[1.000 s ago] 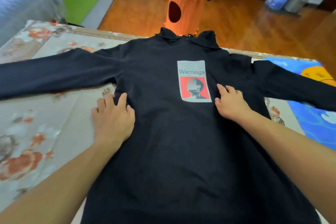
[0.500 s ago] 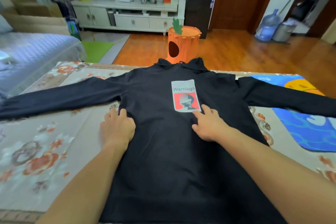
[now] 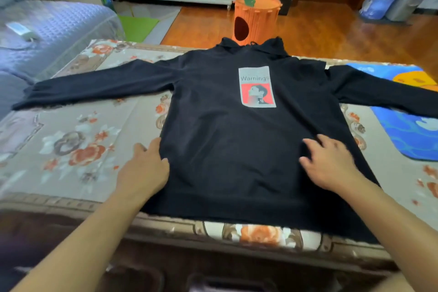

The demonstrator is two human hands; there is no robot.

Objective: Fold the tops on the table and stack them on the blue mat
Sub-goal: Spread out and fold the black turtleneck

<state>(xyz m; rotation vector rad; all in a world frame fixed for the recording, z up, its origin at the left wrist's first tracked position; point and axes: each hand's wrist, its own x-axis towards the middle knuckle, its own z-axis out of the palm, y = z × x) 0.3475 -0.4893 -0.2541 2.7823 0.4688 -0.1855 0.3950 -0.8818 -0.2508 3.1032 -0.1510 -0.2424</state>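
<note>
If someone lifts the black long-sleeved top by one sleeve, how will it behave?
The black long-sleeved top would probably hang limp, since it lies flat with soft creases. It seems light. It may drag the floral tablecloth slightly.

black long-sleeved top (image 3: 227, 149) lies flat, unfolded — sleeves spread, right cuff over the blue mat (image 3: 403, 135).

The black top (image 3: 225, 149) is matt, soft cloth; the bench's floral cover (image 3: 78, 149) beneath it is woven fabric; the wooden floor (image 3: 320, 31) beyond shines glossy.
</note>
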